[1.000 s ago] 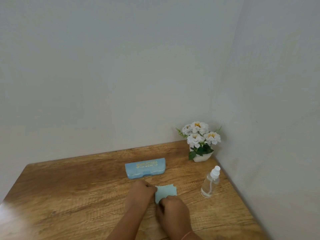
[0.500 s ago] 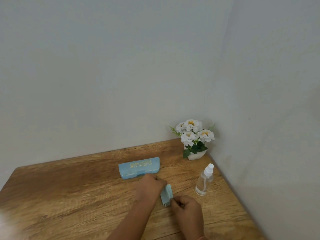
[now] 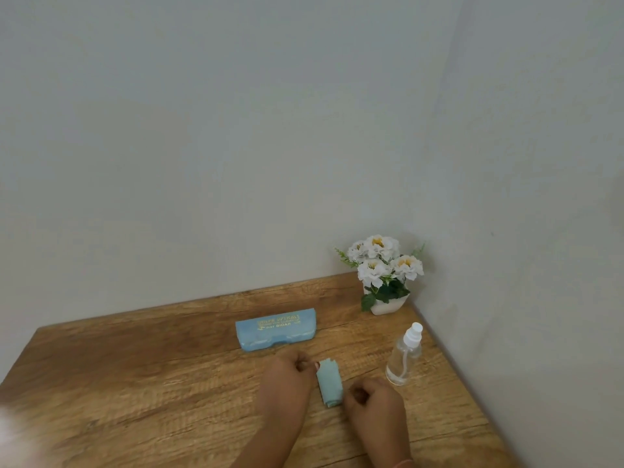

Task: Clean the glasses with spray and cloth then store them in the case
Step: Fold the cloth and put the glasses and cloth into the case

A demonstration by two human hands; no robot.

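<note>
A light blue cleaning cloth (image 3: 329,383), folded into a narrow strip, lies on the wooden table (image 3: 135,383) between my hands. My left hand (image 3: 287,383) pinches its upper left edge with the fingertips. My right hand (image 3: 374,405) is curled at the strip's lower right end and grips it there. The blue glasses case (image 3: 277,327) lies shut just beyond my left hand. A clear spray bottle (image 3: 403,354) with a white nozzle stands upright to the right of the cloth. No glasses are in sight.
A small white pot of white flowers (image 3: 383,275) stands in the back right corner where the two walls meet. The table's right edge runs along the wall close to the bottle.
The cloth went from a flat square to a narrow folded strip. My right hand moved back toward me and to the right; my left hand stayed at the cloth's upper edge.
</note>
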